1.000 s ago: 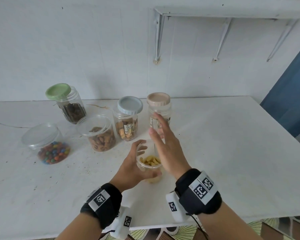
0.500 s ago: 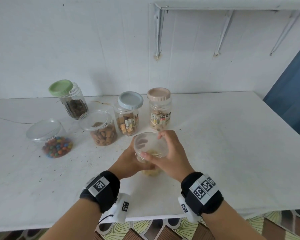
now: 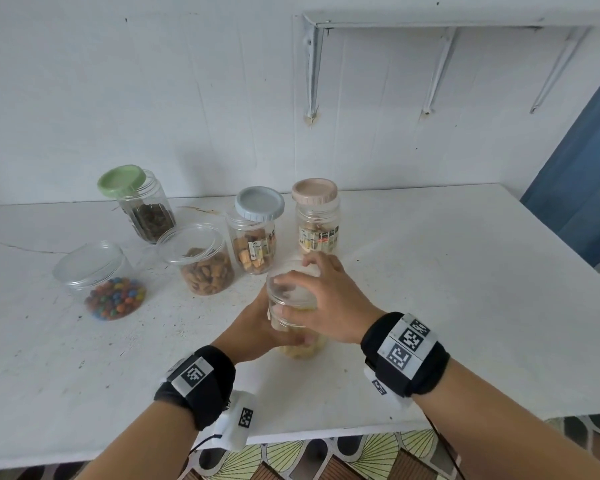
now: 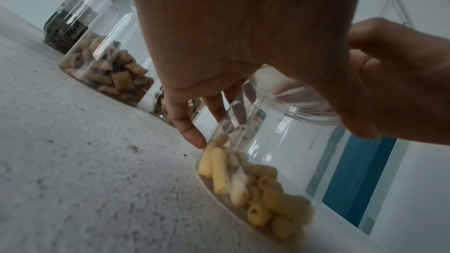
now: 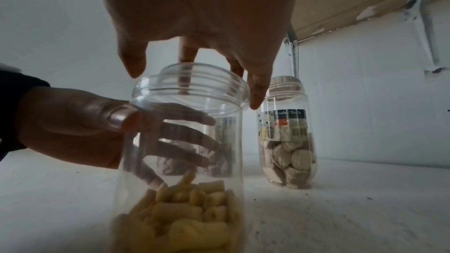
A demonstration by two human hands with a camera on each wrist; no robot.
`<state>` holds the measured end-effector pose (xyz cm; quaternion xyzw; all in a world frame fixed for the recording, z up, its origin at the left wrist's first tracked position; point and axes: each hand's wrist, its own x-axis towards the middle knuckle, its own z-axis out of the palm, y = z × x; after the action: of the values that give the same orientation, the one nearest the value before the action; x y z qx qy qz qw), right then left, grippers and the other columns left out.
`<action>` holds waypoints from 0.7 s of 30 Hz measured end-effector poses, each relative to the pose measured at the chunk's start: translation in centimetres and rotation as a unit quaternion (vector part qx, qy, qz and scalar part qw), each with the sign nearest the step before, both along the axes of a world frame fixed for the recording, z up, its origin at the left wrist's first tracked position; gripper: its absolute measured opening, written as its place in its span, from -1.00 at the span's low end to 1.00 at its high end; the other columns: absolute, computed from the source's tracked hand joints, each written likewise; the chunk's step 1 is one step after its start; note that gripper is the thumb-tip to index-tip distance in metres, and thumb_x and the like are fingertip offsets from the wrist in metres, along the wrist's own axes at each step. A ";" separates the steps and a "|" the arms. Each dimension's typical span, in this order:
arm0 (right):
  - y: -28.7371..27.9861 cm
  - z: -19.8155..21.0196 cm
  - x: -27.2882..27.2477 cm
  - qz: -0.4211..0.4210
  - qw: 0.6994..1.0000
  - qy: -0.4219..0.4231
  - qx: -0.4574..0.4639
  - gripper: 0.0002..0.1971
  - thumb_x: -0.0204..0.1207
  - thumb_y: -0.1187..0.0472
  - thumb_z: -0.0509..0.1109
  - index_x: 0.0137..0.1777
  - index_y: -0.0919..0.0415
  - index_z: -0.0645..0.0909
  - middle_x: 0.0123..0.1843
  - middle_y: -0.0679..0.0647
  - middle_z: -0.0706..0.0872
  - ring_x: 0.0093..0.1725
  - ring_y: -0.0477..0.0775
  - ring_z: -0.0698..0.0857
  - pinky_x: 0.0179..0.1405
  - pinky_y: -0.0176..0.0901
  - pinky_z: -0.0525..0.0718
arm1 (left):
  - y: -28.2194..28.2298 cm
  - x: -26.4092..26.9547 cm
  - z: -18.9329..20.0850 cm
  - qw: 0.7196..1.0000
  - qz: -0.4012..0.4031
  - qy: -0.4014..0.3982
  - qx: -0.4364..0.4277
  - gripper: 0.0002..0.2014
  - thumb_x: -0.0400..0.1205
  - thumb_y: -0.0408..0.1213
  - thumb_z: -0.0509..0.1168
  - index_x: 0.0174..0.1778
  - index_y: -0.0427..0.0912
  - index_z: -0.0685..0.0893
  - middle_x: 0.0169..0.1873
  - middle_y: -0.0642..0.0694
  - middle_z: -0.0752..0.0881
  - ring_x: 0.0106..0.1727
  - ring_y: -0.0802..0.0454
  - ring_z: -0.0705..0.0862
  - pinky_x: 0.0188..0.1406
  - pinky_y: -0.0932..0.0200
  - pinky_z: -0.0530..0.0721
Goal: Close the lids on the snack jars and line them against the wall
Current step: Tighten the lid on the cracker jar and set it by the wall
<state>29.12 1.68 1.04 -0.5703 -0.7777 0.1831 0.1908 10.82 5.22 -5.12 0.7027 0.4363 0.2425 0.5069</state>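
Both hands grip a clear ribbed-neck plastic jar (image 5: 185, 141).

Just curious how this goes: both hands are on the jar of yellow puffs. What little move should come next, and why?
Probably a turn of the right hand to screw the clear lid down. Its fingers curl round the lid, which sits on the clear jar's threaded mouth, seemingly slightly askew, while the left hand holds the jar's body.
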 end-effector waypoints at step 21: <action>0.8 2.4 0.1 0.035 0.983 -0.141 -0.107 -0.19 0.38 -0.36 0.51 0.63 -0.43 0.27 0.53 0.05 0.27 0.57 0.19 0.27 0.52 0.25 0.39 | -1.2 -0.4 -0.4 0.999 0.036 -0.022 -0.012 -0.16 0.22 -0.10 0.79 0.33 0.32 0.48 0.22 0.23 0.66 0.25 0.29 0.69 0.04 0.42 0.71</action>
<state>29.18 2.52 3.40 -0.5797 -0.7924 0.1897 0.0101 10.47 4.03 -5.56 0.6748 0.4533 0.2706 0.5157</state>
